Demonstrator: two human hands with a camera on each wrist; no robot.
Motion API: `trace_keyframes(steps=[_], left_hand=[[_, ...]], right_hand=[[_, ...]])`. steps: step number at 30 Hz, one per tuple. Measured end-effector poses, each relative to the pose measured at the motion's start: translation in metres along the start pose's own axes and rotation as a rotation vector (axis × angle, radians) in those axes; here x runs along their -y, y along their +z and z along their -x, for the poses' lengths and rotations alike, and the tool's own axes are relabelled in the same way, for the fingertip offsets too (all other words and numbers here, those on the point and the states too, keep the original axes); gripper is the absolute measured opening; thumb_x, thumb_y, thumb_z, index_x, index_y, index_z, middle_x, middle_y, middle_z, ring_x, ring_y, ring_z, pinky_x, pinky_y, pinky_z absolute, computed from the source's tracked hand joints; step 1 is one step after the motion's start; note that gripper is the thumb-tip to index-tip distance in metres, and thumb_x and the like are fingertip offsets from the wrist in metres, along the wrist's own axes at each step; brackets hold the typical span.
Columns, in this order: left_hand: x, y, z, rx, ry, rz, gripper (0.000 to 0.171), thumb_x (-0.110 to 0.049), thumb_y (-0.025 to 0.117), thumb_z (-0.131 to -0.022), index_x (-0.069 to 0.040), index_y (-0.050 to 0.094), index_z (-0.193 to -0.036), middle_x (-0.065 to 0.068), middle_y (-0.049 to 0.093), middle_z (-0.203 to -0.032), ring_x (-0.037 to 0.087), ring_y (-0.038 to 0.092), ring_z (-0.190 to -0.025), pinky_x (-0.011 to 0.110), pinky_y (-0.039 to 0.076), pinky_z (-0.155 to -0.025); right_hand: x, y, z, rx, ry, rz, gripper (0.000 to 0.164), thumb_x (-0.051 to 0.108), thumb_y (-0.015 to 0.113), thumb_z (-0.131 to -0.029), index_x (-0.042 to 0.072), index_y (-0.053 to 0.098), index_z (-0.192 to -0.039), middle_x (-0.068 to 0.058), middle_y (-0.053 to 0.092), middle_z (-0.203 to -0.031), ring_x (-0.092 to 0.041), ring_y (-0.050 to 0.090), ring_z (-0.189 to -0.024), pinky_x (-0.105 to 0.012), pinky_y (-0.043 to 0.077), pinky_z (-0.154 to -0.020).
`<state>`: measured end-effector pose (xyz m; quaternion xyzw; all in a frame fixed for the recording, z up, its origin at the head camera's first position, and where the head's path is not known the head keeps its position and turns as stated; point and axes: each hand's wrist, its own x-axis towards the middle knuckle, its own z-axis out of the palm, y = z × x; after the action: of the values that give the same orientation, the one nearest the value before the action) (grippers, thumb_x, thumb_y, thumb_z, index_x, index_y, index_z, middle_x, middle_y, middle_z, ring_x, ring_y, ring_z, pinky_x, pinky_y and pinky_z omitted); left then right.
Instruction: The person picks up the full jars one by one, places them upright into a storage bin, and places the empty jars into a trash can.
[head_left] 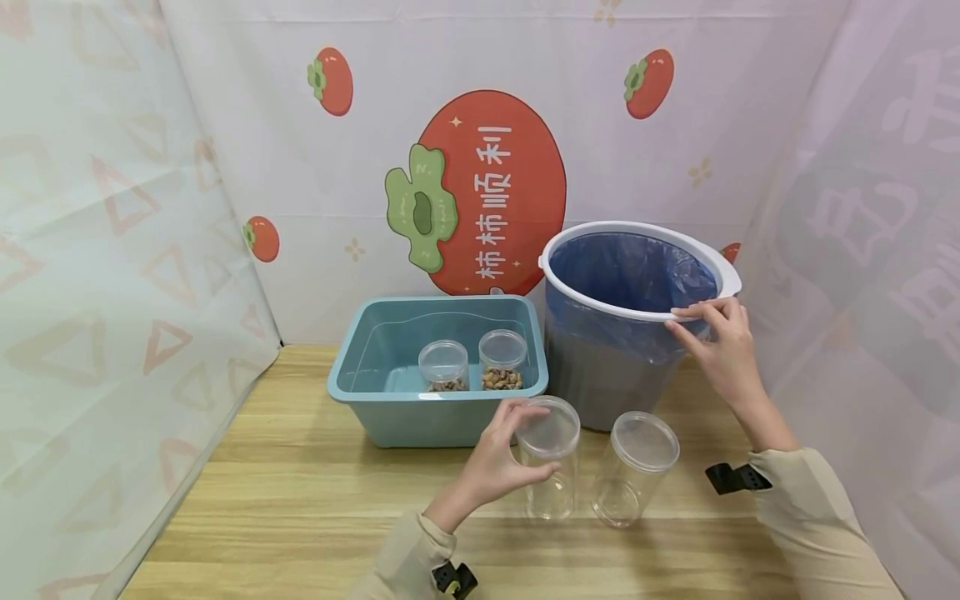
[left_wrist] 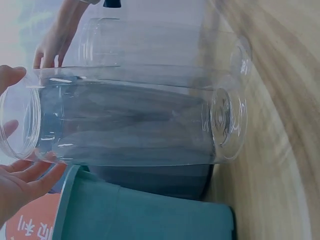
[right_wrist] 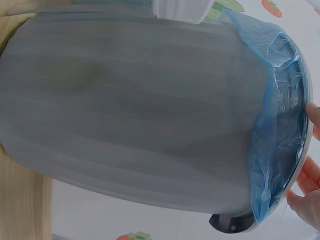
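L hand (head_left: 495, 462) has thumb & fingers spread apart round the lid end of a clear jar (head_left: 551, 492); can't tell from here if they actually press it, see-through plastic muddles the contact. R hand (head_left: 723, 346) pinches the white rim (head_left: 600, 304) of the bin (head_left: 592, 379), thumb below, fingers on top; most of that hand's cut off in its wrist view. Just R of L grip, a 2nd jar (head_left: 633, 479) stands on the table (head_left: 300, 500). Just behind L grip, the teal tub (head_left: 427, 423) hides the bottoms of two lidded jars (head_left: 503, 350) w/ brown bits (head_left: 501, 380), prob. nuts, too small to ID. Blue liner (head_left: 637, 333) hangs below R grip; bin floor's out of sight. Both sleeves (head_left: 817, 508) run out of view.
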<state>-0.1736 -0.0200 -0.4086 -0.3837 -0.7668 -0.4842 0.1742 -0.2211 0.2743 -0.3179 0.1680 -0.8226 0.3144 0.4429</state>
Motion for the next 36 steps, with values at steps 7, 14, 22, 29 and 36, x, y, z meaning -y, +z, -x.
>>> trace_keyframes(steps=[7, 14, 22, 29, 36], left_hand=[[-0.005, -0.015, -0.009, -0.002, 0.037, 0.016, 0.061, -0.017, 0.079, -0.063, -0.014, 0.049, -0.115, 0.006, 0.044, -0.116, 0.019, 0.044, -0.11, 0.031, 0.045, -0.083], [-0.014, -0.033, -0.02, -0.034, 0.053, 0.025, 0.062, -0.013, 0.079, -0.063, -0.009, 0.049, -0.116, 0.009, 0.045, -0.118, 0.022, 0.044, -0.111, 0.036, 0.045, -0.084], [-0.024, -0.053, -0.038, -0.072, 0.096, 0.024, 0.062, -0.009, 0.079, -0.062, -0.006, 0.048, -0.116, 0.011, 0.046, -0.117, 0.023, 0.045, -0.107, 0.033, 0.046, -0.082], [-0.034, -0.07, -0.058, -0.101, 0.176, 0.006, 0.063, -0.009, 0.08, -0.06, -0.004, 0.049, -0.115, 0.012, 0.046, -0.117, 0.022, 0.045, -0.108, 0.036, 0.047, -0.078], [-0.044, -0.088, -0.078, -0.151, 0.216, 0.025, 0.061, -0.008, 0.079, -0.06, -0.001, 0.051, -0.113, 0.011, 0.049, -0.112, 0.021, 0.046, -0.105, 0.036, 0.048, -0.075]], right_hand=[[0.0, 0.0, 0.0, -0.003, -0.009, 0.003, 0.029, -0.014, 0.073, -0.059, -0.006, 0.064, -0.085, -0.021, 0.049, -0.086, -0.01, 0.036, -0.083, -0.023, 0.024, -0.073], [0.001, 0.001, 0.0, -0.001, -0.01, 0.001, 0.029, -0.014, 0.073, -0.059, -0.007, 0.064, -0.085, -0.022, 0.049, -0.086, 0.005, 0.028, -0.086, -0.024, 0.023, -0.072], [0.001, 0.0, 0.001, -0.005, -0.014, 0.009, 0.029, -0.014, 0.073, -0.058, -0.006, 0.063, -0.084, -0.021, 0.049, -0.087, 0.004, 0.028, -0.086, -0.023, 0.023, -0.072], [0.001, 0.0, 0.0, -0.003, -0.008, 0.003, 0.028, -0.014, 0.073, -0.059, -0.007, 0.063, -0.084, -0.022, 0.049, -0.089, 0.006, 0.027, -0.087, -0.023, 0.023, -0.072], [0.001, 0.0, 0.001, 0.0, 0.001, 0.005, 0.028, -0.014, 0.073, -0.058, -0.007, 0.063, -0.084, -0.022, 0.048, -0.088, 0.005, 0.027, -0.087, -0.023, 0.023, -0.073]])
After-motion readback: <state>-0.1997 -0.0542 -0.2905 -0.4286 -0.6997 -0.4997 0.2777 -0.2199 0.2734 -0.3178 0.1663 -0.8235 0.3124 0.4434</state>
